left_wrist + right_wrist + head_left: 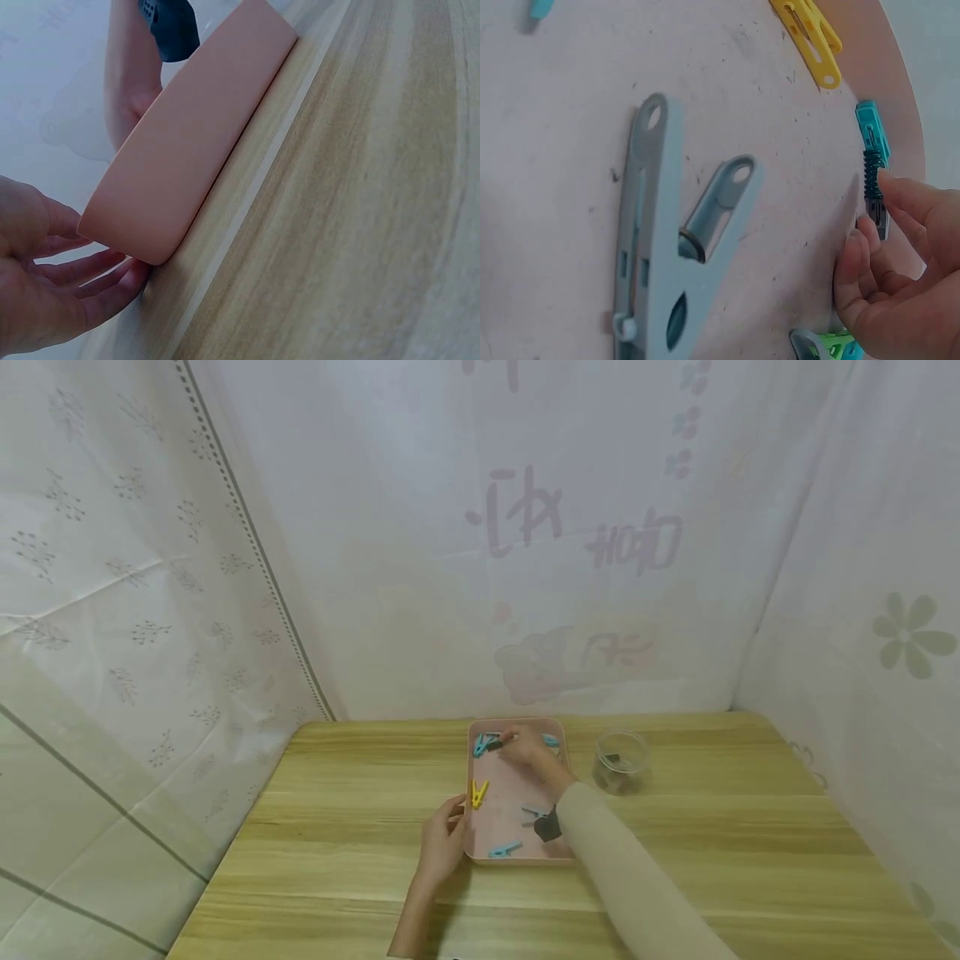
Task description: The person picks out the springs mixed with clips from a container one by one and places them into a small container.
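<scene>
A pink tray [517, 861] holds several clothespins. My right hand [522, 745] reaches over its far end and, in the right wrist view, pinches a small dark piece [872, 176] with a ribbed, coil-like side. This piece overlaps a blue clothespin [870, 120] by the tray wall. My left hand [442, 842] touches the tray's left side from outside; in the left wrist view its spread, slightly bent fingers [112, 296] meet the front-left corner. Inside the tray lie a yellow clothespin [479, 794], a grey-blue clothespin [649, 225] and a light-blue clothespin [505, 850].
A clear round jar [620, 752] with dark pieces inside stands right of the tray. Both stand on a wood-grain table [360, 793]. Green clothespins [840, 345] show beneath my right hand. A printed curtain [405, 568] hangs behind the table.
</scene>
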`<state>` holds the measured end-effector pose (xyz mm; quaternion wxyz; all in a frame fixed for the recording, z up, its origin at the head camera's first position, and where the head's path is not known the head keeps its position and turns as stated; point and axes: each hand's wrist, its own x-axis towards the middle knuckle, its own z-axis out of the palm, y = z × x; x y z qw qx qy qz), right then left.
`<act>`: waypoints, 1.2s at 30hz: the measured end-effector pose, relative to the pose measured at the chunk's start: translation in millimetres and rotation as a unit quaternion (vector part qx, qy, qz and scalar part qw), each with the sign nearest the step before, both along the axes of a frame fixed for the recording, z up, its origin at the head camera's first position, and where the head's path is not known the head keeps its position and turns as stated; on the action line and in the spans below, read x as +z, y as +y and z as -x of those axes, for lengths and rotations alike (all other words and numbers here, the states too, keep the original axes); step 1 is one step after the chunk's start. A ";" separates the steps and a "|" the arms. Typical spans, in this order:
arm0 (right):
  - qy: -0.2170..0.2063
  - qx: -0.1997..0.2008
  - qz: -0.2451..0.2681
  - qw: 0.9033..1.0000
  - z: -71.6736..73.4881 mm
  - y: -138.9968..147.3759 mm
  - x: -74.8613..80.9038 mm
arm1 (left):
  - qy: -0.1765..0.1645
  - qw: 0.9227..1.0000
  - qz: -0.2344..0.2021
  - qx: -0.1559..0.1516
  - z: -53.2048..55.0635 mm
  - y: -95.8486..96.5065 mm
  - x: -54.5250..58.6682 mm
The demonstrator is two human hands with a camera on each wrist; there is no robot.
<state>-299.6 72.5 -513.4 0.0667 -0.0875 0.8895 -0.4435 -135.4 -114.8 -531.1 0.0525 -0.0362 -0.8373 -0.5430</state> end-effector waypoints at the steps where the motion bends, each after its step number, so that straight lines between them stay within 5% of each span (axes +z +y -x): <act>1: -0.003 -0.004 0.003 1.000 0.4 -0.1 -0.6 | 0.000 1.000 0.001 -0.001 0.1 -0.1 -0.4; 20: -0.019 -0.091 -0.034 0.995 -11.2 -12.9 1.0 | 0.008 1.000 -0.002 -0.006 -3.1 -0.7 -2.0; 36: -0.014 -0.092 0.019 0.995 -14.7 -8.0 -6.8 | 0.011 1.000 -0.007 -0.013 -4.8 -1.3 -0.3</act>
